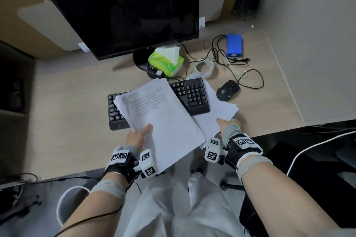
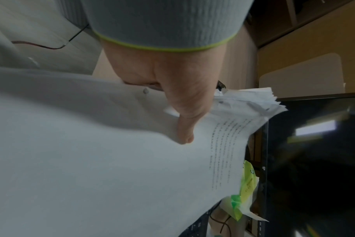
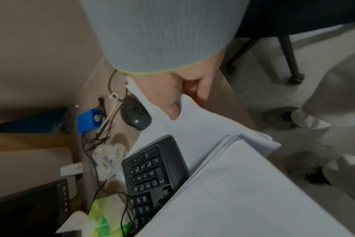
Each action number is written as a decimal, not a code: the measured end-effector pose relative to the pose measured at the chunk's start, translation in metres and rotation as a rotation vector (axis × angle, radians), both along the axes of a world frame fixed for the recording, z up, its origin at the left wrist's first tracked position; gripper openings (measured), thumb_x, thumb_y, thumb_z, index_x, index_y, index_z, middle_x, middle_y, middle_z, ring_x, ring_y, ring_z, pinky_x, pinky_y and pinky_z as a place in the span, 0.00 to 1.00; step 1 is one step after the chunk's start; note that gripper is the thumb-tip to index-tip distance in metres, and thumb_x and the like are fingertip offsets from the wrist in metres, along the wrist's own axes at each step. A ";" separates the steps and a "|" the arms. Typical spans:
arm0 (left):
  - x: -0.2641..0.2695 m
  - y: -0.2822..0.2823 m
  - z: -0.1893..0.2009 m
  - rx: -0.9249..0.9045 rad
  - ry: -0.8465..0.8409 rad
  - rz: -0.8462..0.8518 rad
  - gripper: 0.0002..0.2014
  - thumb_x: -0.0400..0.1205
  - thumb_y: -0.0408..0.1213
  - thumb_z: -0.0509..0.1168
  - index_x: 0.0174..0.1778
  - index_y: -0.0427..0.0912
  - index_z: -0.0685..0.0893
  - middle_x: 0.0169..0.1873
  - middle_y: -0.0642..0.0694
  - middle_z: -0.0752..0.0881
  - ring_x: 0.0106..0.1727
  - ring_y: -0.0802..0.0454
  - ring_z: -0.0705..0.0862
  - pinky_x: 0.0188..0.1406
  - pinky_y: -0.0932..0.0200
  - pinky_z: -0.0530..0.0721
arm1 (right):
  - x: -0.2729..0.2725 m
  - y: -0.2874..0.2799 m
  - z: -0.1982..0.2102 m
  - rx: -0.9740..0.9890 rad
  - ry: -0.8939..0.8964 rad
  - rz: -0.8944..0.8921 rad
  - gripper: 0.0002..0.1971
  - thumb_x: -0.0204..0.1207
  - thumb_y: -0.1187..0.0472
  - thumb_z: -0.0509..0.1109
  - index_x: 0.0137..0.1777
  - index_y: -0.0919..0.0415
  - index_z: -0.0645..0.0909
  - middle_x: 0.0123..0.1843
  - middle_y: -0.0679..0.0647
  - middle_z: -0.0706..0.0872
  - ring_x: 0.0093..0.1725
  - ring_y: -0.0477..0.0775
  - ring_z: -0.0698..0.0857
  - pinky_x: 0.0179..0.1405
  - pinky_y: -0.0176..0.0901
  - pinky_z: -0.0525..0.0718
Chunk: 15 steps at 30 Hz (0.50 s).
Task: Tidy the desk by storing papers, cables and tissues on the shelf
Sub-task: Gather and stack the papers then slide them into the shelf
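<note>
My left hand (image 1: 139, 133) grips a thick stack of printed papers (image 1: 161, 117), lifted and tilted over the black keyboard (image 1: 190, 94). In the left wrist view the thumb (image 2: 184, 125) presses on the top sheet (image 2: 111, 160); the fingers are hidden below. My right hand (image 1: 224, 124) pinches the near edge of a second pile of white sheets (image 1: 215, 106) lying on the desk beside and under the keyboard's right end, thumb (image 3: 170, 104) on top. A green tissue pack (image 1: 166, 60) sits at the monitor's foot. A coiled white cable (image 1: 204, 67) lies to its right.
A black monitor (image 1: 131, 9) stands at the back. A blue box (image 1: 234, 45) with tangled black cables and a black mouse (image 1: 228, 89) lie on the right of the wooden desk (image 1: 67, 92). A dark shelf unit (image 1: 13, 90) is at the left. A chair base shows under the desk.
</note>
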<state>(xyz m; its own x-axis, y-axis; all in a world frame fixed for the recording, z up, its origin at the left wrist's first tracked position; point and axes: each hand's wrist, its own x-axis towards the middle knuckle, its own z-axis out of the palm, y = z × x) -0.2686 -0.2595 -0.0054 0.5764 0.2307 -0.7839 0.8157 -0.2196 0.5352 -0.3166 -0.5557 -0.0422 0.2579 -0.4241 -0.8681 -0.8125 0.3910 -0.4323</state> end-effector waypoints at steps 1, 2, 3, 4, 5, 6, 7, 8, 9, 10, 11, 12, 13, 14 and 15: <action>0.002 -0.001 0.000 0.018 0.007 -0.017 0.30 0.80 0.41 0.73 0.73 0.26 0.74 0.53 0.39 0.84 0.39 0.46 0.84 0.32 0.59 0.80 | 0.003 0.003 0.018 -0.068 -0.004 -0.023 0.23 0.79 0.58 0.70 0.71 0.68 0.76 0.64 0.60 0.83 0.58 0.63 0.83 0.59 0.52 0.81; 0.006 -0.002 -0.001 0.042 0.013 -0.014 0.31 0.80 0.42 0.72 0.73 0.25 0.74 0.54 0.39 0.83 0.42 0.44 0.84 0.36 0.57 0.80 | 0.005 0.000 0.029 -0.140 -0.016 -0.034 0.18 0.79 0.62 0.70 0.66 0.70 0.78 0.57 0.58 0.85 0.51 0.59 0.82 0.53 0.47 0.78; 0.010 -0.001 -0.002 0.057 0.029 -0.013 0.31 0.80 0.43 0.72 0.72 0.26 0.74 0.57 0.40 0.83 0.47 0.42 0.84 0.42 0.55 0.80 | 0.006 0.001 0.042 -0.207 -0.032 -0.034 0.15 0.79 0.64 0.70 0.63 0.71 0.81 0.50 0.60 0.86 0.46 0.57 0.79 0.47 0.44 0.75; 0.015 0.001 0.000 0.061 0.048 -0.040 0.30 0.80 0.44 0.72 0.72 0.27 0.75 0.61 0.39 0.83 0.53 0.39 0.84 0.48 0.52 0.80 | 0.007 0.004 0.057 -0.275 -0.039 -0.016 0.11 0.78 0.64 0.69 0.57 0.69 0.84 0.45 0.61 0.87 0.42 0.56 0.77 0.43 0.44 0.73; 0.021 0.003 0.001 0.054 0.067 -0.088 0.31 0.79 0.46 0.72 0.72 0.28 0.76 0.65 0.36 0.83 0.60 0.36 0.84 0.54 0.50 0.82 | 0.006 0.007 0.074 -0.336 -0.053 -0.012 0.07 0.77 0.63 0.69 0.50 0.66 0.84 0.40 0.61 0.85 0.40 0.57 0.76 0.41 0.44 0.72; 0.026 0.005 -0.003 0.053 0.078 -0.116 0.30 0.79 0.47 0.72 0.71 0.30 0.77 0.67 0.33 0.83 0.65 0.34 0.83 0.57 0.49 0.83 | 0.007 0.006 0.085 -0.397 -0.062 -0.015 0.05 0.76 0.62 0.69 0.46 0.64 0.82 0.37 0.60 0.82 0.40 0.59 0.76 0.40 0.45 0.73; 0.031 0.009 -0.006 0.052 0.072 -0.140 0.30 0.79 0.47 0.72 0.71 0.30 0.78 0.67 0.32 0.82 0.67 0.34 0.83 0.57 0.49 0.82 | 0.009 0.009 0.099 -0.455 -0.076 -0.026 0.06 0.75 0.60 0.69 0.44 0.63 0.80 0.37 0.59 0.81 0.39 0.60 0.76 0.40 0.46 0.74; 0.035 0.012 -0.007 0.052 0.075 -0.159 0.30 0.79 0.46 0.72 0.71 0.30 0.78 0.67 0.31 0.82 0.68 0.34 0.82 0.57 0.49 0.82 | 0.012 0.010 0.109 -0.507 -0.097 -0.052 0.06 0.74 0.60 0.69 0.42 0.63 0.79 0.37 0.58 0.80 0.39 0.61 0.76 0.40 0.48 0.75; 0.038 0.015 -0.010 0.054 0.087 -0.179 0.30 0.78 0.46 0.73 0.70 0.29 0.78 0.68 0.31 0.82 0.68 0.34 0.82 0.59 0.48 0.82 | 0.017 0.011 0.119 -0.549 -0.140 -0.076 0.07 0.73 0.59 0.69 0.38 0.61 0.79 0.34 0.56 0.79 0.37 0.61 0.75 0.38 0.48 0.76; 0.042 0.021 -0.011 0.051 0.106 -0.204 0.30 0.78 0.47 0.73 0.70 0.29 0.78 0.68 0.30 0.82 0.68 0.33 0.82 0.62 0.47 0.82 | 0.023 0.016 0.129 -0.613 -0.185 -0.082 0.09 0.71 0.59 0.69 0.32 0.60 0.76 0.30 0.54 0.76 0.34 0.60 0.72 0.34 0.45 0.74; 0.046 0.028 -0.013 0.037 0.113 -0.223 0.31 0.77 0.46 0.74 0.70 0.29 0.78 0.68 0.30 0.82 0.68 0.33 0.82 0.64 0.45 0.83 | 0.029 0.024 0.140 -0.644 -0.240 -0.074 0.13 0.71 0.59 0.70 0.28 0.59 0.71 0.26 0.51 0.71 0.31 0.58 0.67 0.30 0.42 0.70; 0.049 0.035 -0.015 0.015 0.124 -0.235 0.31 0.77 0.45 0.74 0.70 0.29 0.79 0.67 0.29 0.82 0.68 0.32 0.82 0.65 0.43 0.83 | 0.035 0.031 0.147 -0.654 -0.300 -0.042 0.16 0.70 0.60 0.70 0.25 0.58 0.68 0.23 0.49 0.67 0.30 0.56 0.64 0.27 0.40 0.65; 0.053 0.042 -0.018 -0.009 0.129 -0.247 0.30 0.76 0.44 0.74 0.70 0.29 0.79 0.67 0.29 0.82 0.68 0.32 0.82 0.65 0.42 0.83 | 0.042 0.041 0.156 -0.632 -0.368 0.009 0.16 0.69 0.61 0.70 0.25 0.57 0.68 0.22 0.48 0.65 0.29 0.54 0.62 0.26 0.39 0.62; 0.056 0.049 -0.021 -0.024 0.136 -0.264 0.29 0.77 0.43 0.73 0.70 0.29 0.79 0.68 0.29 0.82 0.68 0.32 0.82 0.64 0.41 0.84 | 0.050 0.054 0.162 -0.609 -0.438 0.075 0.14 0.70 0.63 0.70 0.26 0.55 0.72 0.23 0.47 0.68 0.28 0.52 0.63 0.25 0.37 0.63; 0.060 0.056 -0.023 -0.030 0.139 -0.269 0.28 0.78 0.41 0.72 0.70 0.29 0.79 0.68 0.29 0.82 0.68 0.32 0.82 0.64 0.41 0.84 | 0.057 0.068 0.167 -0.581 -0.498 0.151 0.11 0.71 0.65 0.71 0.29 0.53 0.79 0.24 0.46 0.73 0.27 0.50 0.68 0.24 0.34 0.68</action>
<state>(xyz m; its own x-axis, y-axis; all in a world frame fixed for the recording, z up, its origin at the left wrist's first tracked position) -0.2089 -0.2037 -0.0289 0.4999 0.0594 -0.8640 0.7965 -0.4233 0.4317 -0.2600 -0.4881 0.1252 0.6501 -0.7048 -0.2840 -0.4953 -0.1096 -0.8618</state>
